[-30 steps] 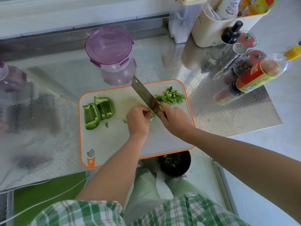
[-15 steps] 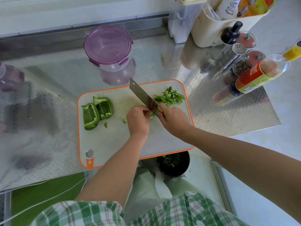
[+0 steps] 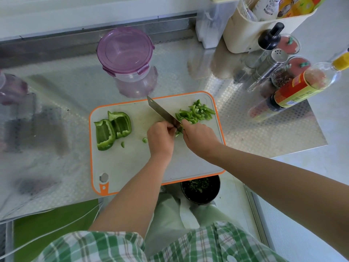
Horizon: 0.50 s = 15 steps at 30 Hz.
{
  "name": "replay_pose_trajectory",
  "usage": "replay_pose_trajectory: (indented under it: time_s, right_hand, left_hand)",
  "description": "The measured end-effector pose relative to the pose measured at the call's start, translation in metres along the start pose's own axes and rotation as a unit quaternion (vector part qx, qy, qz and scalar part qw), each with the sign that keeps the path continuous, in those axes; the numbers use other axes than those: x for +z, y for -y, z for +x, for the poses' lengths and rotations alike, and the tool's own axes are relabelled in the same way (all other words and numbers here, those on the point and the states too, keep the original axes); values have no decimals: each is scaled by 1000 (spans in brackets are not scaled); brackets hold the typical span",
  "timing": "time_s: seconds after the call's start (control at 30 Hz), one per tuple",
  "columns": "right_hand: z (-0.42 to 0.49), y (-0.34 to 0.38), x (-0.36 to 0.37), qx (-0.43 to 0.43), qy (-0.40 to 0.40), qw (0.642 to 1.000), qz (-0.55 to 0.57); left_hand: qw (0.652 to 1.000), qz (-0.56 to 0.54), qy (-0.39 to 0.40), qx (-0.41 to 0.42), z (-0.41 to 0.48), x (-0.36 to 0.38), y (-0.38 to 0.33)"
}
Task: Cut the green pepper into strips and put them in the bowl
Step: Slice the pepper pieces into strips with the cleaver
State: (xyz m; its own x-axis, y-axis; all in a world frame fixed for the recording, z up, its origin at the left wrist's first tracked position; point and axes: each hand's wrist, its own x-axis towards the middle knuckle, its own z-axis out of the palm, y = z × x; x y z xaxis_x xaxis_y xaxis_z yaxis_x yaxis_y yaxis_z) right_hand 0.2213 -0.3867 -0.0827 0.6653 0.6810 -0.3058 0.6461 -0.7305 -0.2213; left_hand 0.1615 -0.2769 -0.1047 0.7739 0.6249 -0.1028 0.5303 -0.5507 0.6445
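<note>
On the orange-rimmed cutting board (image 3: 120,167) lie two uncut green pepper pieces (image 3: 112,129) at the left and a heap of cut strips (image 3: 196,112) at the back right. My right hand (image 3: 200,137) grips the handle of a cleaver (image 3: 160,111), whose blade points away to the back left. My left hand (image 3: 160,137) has its fingers curled over a small pepper piece (image 3: 178,132) right beside the blade; most of that piece is hidden. A black bowl (image 3: 201,190) holding green bits stands below the board's front edge.
A purple-lidded container (image 3: 125,52) stands behind the board. Bottles, shakers and jars (image 3: 279,72) crowd the right back, with a cream caddy (image 3: 251,29) behind them. Small pepper scraps (image 3: 144,140) lie mid-board. The steel counter ends just past the board's front edge.
The cleaver blade has dropped lower and shifted slightly left toward my left hand. Both hands stay in nearly the same spot on the board.
</note>
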Motion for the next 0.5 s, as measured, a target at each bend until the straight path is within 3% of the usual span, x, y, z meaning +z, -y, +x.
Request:
replay_pose_trajectory:
  time_s: [0.17, 0.33, 0.5]
  right_hand:
    - [2, 3, 4, 8, -8, 1000, 9]
    - [1, -7, 7, 89, -63, 984, 141]
    - [4, -10, 7, 75, -64, 980, 173]
  left_hand:
    - [1000, -4, 8, 11, 0, 1, 7]
    - [999, 8, 23, 23, -1, 2, 11]
    - [998, 12, 40, 36, 1, -2, 13]
